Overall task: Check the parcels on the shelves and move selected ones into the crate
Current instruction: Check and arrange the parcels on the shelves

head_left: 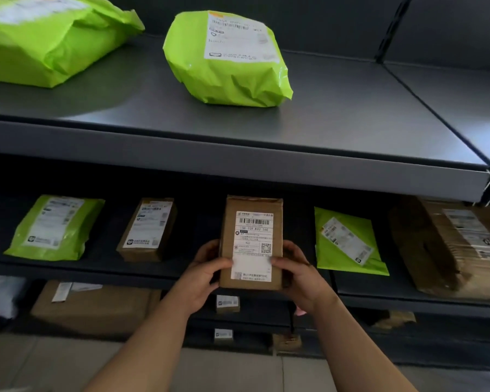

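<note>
Parcels fill three dark shelves; one small cardboard box [251, 242] is held up in front of the middle shelf [96, 271], label [253, 244] facing the person. The left hand [203, 274] grips the box's lower left edge and the right hand [296, 274] grips the lower right edge, the fingers [224, 261] of each curled round a side with the thumbs on the front face. The long axis of the box stands upright, between the two hands, which sit level with each other, neither nearer than the other. The box appears clear of the shelf, though its far end is hard to separate from the shadow behind. Beside it on the middle shelf lie a second cardboard box [147, 230] and a green mailer [55, 228] to the left, and another green mailer [348, 243] to the right. No crate is in view, so the direction of any transfer cannot be judged. The step in hand looks like reading the label.
</note>
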{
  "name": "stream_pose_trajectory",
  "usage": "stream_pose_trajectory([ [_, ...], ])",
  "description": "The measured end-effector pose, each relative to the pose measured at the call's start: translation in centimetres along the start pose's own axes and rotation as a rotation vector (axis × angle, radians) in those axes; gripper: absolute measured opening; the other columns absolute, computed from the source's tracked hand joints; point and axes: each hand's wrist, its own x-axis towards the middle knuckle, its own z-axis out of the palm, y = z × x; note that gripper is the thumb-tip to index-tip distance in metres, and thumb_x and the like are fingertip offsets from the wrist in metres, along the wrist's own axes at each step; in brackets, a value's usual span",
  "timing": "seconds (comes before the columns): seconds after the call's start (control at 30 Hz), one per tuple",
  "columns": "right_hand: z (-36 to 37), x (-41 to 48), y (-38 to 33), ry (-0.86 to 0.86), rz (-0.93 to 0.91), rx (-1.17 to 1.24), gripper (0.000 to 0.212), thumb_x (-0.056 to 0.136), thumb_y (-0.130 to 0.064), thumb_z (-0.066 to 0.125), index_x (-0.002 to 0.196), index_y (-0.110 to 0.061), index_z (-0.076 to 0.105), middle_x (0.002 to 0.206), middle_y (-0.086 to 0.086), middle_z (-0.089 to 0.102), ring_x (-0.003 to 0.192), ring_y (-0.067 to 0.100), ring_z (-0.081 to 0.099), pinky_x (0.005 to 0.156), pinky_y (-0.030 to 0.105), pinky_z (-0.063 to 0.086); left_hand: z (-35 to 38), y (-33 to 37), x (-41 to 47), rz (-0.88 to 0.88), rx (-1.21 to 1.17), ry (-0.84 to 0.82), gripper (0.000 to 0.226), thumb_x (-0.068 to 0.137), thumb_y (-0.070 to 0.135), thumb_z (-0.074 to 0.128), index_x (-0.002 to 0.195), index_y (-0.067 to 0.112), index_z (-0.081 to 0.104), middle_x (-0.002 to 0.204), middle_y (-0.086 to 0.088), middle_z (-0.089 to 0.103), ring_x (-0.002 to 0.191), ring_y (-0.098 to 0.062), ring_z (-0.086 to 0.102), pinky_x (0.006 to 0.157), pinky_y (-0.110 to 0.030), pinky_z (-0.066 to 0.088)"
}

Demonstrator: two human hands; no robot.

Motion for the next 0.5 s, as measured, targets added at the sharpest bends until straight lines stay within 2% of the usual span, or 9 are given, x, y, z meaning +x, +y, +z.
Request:
stream_pose_trajectory([
  [0.07,-0.1,0.1,-0.1,-0.008,0.000,-0.008,0.067,0.065,-0.011,0.077,0.126,-0.019,0.050,0.123,0.009,0.066,0.115,0.034,0.060,0.077,0.050,0.054,0.0,-0.1,-0.1,0.011,-0.008,0.004,0.055,0.079,0.002,0.068,0.125,0.029,0.055,0.121,-0.005,0.067,0.116,-0.026,0.059,0.101,-0.051,0.046],
  [0.2,-0.4,0.6,-0.2,-0.012,-0.003,-0.036,0.067,0.066,-0.011,0.077,0.127,-0.019,0.050,0.124,0.010,0.066,0.115,0.035,0.061,0.095,0.060,0.047,0.3,0.0,-0.2,0.021,-0.021,0.029,0.055,0.080,0.002,0.068,0.126,0.028,0.055,0.121,-0.005,0.067,0.116,-0.025,0.059,0.101,-0.051,0.046],
  [0.5,-0.6,1.2,-0.3,0.015,0.007,-0.074,0.067,0.064,-0.018,0.080,0.124,-0.019,0.052,0.121,0.009,0.068,0.114,0.032,0.062,0.099,0.060,0.045,0.6,0.4,0.2,-0.017,0.010,0.055,0.053,0.079,0.008,0.070,0.125,0.030,0.056,0.116,-0.001,0.069,0.113,-0.021,0.060,0.101,-0.048,0.045],
])
